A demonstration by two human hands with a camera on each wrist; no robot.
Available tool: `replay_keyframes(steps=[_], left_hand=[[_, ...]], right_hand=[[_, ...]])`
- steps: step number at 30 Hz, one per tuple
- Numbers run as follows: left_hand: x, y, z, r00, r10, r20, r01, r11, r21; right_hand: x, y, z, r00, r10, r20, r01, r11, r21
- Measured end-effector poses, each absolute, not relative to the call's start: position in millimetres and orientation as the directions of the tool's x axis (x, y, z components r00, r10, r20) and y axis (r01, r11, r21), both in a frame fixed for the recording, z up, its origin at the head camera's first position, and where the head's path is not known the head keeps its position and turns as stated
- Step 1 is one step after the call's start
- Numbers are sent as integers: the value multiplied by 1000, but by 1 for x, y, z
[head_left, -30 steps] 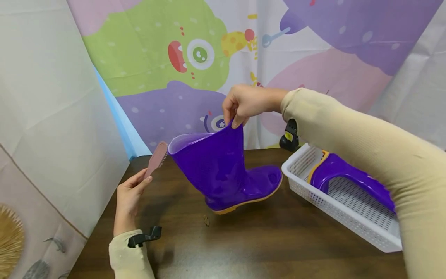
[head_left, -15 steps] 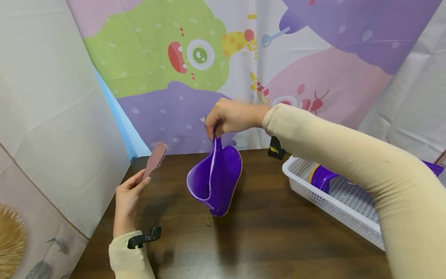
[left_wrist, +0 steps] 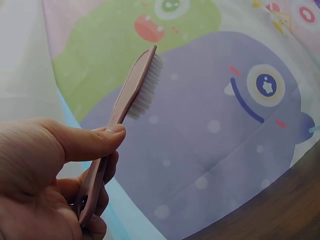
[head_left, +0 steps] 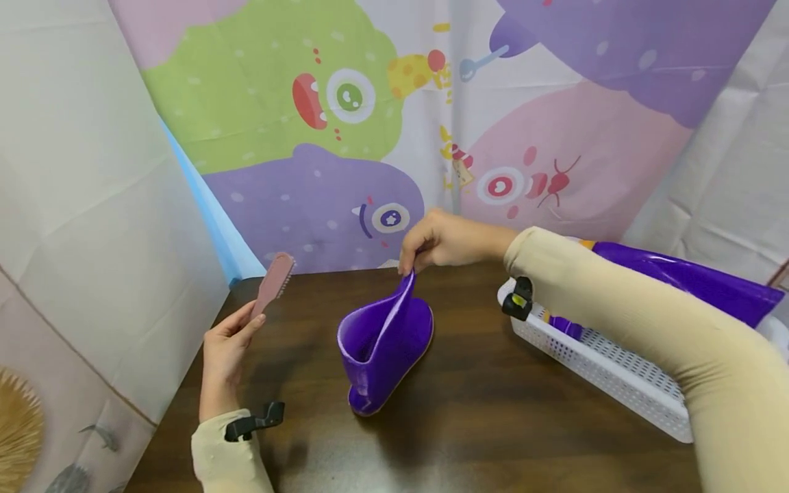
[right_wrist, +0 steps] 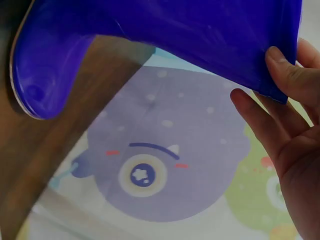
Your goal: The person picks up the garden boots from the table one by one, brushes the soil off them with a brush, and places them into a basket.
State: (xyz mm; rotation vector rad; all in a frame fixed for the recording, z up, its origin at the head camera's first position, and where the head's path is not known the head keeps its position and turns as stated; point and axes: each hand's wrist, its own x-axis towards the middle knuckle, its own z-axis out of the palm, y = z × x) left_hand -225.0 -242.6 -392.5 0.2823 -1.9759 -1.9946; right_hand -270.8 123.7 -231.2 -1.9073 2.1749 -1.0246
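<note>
Fingers (head_left: 408, 257) of the right hand (head_left: 446, 238) are pinching the top edge of a purple boot (head_left: 394, 359), drawing one side of its rim up into a peak. This boot is tilting over the middle of the dark tabletop (head_left: 505, 411), its toe pointing away from the person; whether its heel is touching the wood, I cannot tell. The left hand (head_left: 223, 346) is holding a pink brush (head_left: 273, 282) by the handle, thumb pressing on one side; its white bristles are facing right, and the brush is pointing upward, apart from the boot. To the right, a white perforated basket (head_left: 592, 376) is standing on the tabletop, with another purple boot (head_left: 684, 274) lying in it; the right sleeve (head_left: 604, 301) is partly hiding both. Behind, a cartoon-printed cloth (head_left: 277, 205) is hanging.
</note>
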Motion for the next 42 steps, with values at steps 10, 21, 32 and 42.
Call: replay_keyframes(steps=[10,21,32,42], left_hand=[[-234,-255,-415,-938,-271,217,225,2,974],[-226,-242,-399,-936,-325,138,137,27,990],[-261,-274,-449,-942,-283,180,178,33,984],[-235,-242,-409,-937,-327,120,115,35,993]], right_hand=[[-254,159,-252,-402,-824,399,-736,31,-676],[-228,188,-272,-817,-566,110,-305,261,-916],[-212,206,-282,-854,-501,-139,-10,283,-959],[-195,218,-286,-845,-500,-190,112,182,-977]])
